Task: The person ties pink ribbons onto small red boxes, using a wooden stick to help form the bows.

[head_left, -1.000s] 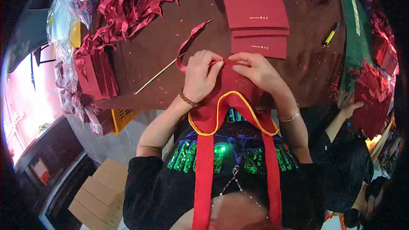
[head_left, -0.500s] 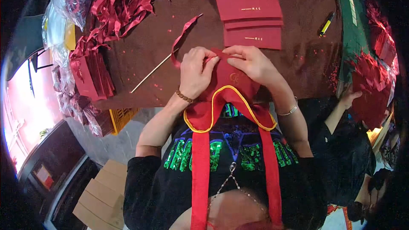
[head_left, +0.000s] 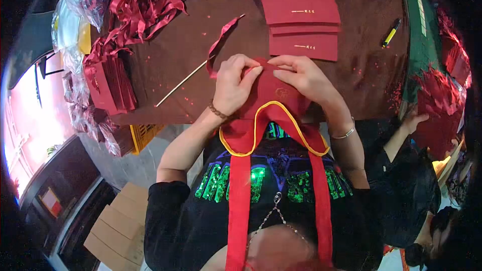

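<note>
A red pouch with a gold logo point(head_left: 283, 93) lies at the table's front edge, above the yellow-trimmed red apron point(head_left: 238, 138). My left hand point(head_left: 235, 83) pinches the pouch's top edge with thumb and forefinger. From the other side, my right hand point(head_left: 304, 78) holds the same edge, its fingers bent and close to my left fingertips. Whatever lies between the fingertips is too small to make out. Left of my hands is a thin stick point(head_left: 181, 84), with a dark red ribbon point(head_left: 221, 41) at its upper end.
Flat red pouches point(head_left: 300, 0) are stacked beyond my hands. Ribbons point(head_left: 145, 0) heap at the upper left, above standing pouches point(head_left: 111, 84). A yellow marker point(head_left: 391, 33) lies right. Another person's hand point(head_left: 414, 121) holds red pouches point(head_left: 438, 115) at the far right.
The view has shifted slightly, so the table things appear a little further right. Both my hands keep their hold on the pouch's top edge, with the fingers only slightly moved.
</note>
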Motion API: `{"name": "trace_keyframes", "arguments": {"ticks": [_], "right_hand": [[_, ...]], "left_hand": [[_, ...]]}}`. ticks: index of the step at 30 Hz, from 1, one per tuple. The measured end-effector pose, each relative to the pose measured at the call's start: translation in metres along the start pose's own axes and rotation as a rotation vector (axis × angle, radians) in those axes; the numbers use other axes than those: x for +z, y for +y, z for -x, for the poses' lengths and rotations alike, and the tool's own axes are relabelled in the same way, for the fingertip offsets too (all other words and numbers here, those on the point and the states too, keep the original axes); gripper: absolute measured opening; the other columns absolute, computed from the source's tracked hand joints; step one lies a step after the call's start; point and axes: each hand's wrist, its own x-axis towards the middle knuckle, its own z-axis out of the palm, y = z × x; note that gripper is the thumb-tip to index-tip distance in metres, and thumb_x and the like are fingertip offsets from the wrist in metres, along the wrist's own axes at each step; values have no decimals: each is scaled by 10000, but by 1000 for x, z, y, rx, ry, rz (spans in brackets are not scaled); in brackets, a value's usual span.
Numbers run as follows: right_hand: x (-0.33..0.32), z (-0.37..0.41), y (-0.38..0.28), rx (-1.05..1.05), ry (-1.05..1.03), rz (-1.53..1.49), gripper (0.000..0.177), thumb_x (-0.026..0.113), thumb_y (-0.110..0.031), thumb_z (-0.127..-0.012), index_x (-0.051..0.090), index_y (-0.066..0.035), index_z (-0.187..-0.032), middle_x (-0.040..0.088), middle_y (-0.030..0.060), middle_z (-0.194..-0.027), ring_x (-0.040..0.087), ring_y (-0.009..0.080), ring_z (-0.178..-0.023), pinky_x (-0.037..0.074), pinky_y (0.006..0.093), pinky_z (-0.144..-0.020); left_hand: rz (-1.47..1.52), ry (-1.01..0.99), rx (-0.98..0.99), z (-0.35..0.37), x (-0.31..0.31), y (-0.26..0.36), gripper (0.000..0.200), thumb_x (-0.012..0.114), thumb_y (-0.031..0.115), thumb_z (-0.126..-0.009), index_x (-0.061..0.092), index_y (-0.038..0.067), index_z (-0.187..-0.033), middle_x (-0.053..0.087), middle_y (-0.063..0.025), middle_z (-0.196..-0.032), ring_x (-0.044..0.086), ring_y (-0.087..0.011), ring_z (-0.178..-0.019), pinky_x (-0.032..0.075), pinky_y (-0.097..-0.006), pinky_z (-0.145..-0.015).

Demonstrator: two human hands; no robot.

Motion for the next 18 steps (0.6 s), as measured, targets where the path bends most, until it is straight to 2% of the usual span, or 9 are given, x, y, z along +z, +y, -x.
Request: {"name": "trace_keyframes", "arguments": {"ticks": [1, 2, 4, 6, 7, 9, 11, 13, 18], "right_hand": [[-1, -1, 1, 3, -1, 0, 308, 543, -88, -845, 549, 57, -1117, 610, 83, -1019, 545, 125, -980, 415, 264, -874], [-1, -2, 2, 3, 15, 31, 301, 545, -89, -847, 549, 53, -1112, 610, 73, -1004, 544, 116, -962, 419, 254, -858], [0, -2, 4, 10, 27, 57, 295, 546, -90, -849, 550, 49, -1108, 610, 63, -988, 543, 107, -945, 422, 245, -842], [-1, -3, 4, 34, 84, 44, 289, 549, -125, -833, 568, 53, -1059, 641, 126, -940, 591, 142, -891, 462, 272, -779], [-2, -3, 3, 33, 85, 46, 289, 549, -125, -833, 568, 53, -1059, 641, 126, -940, 591, 142, -891, 462, 272, -779], [-3, -4, 2, 108, 30, -15, 255, 558, -92, -852, 560, 38, -1071, 603, 25, -937, 530, 71, -857, 431, 217, -773], [-2, -3, -2, 96, 37, -2, 255, 558, -92, -852, 561, 37, -1072, 604, 26, -938, 530, 70, -855, 432, 217, -771], [0, -1, 0, 86, 42, 9, 256, 559, -92, -852, 562, 35, -1073, 604, 26, -939, 530, 69, -853, 433, 217, -769], [2, -2, -6, 106, 20, 23, 255, 565, -96, -849, 568, 32, -1070, 610, 10, -885, 534, 58, -802, 433, 200, -721]], "left_hand": [[185, -17, -177, 1, 0, -1, 117, 655, 123, -756, 570, 46, -776, 551, -92, -738, 532, -277, -729, 393, -369, -658], [163, 6, -149, 0, 0, -1, 110, 657, 116, -758, 586, 35, -782, 568, -100, -736, 545, -285, -732, 423, -359, -661], [134, 9, -119, 0, 1, -2, 109, 655, 117, -759, 588, 36, -787, 567, -99, -735, 543, -281, -730, 416, -360, -661], [81, -11, -56, 0, 2, -2, 107, 656, 126, -760, 591, 46, -789, 570, -90, -739, 542, -269, -730, 390, -359, -656], [81, -9, -54, -1, 3, -1, 107, 656, 126, -760, 591, 46, -789, 570, -90, -739, 542, -269, -730, 390, -359, -656], [34, 9, -29, -1, 5, 2, 106, 659, 133, -754, 589, 57, -779, 570, -84, -743, 543, -262, -737, 371, -357, -650], [46, 4, -25, 0, 6, 1, 102, 656, 135, -752, 584, 64, -771, 571, -80, -748, 541, -263, -749, 364, -361, -649], [-48, 52, 84, -2, 6, 5, 106, 652, 137, -750, 576, 64, -761, 565, -82, -743, 534, -269, -746, 359, -371, -652], [-73, 11, 12, 1, 2, 6, 135, 652, 146, -749, 547, 64, -768, 554, -83, -750, 529, -267, -736, 347, -362, -666]]}}
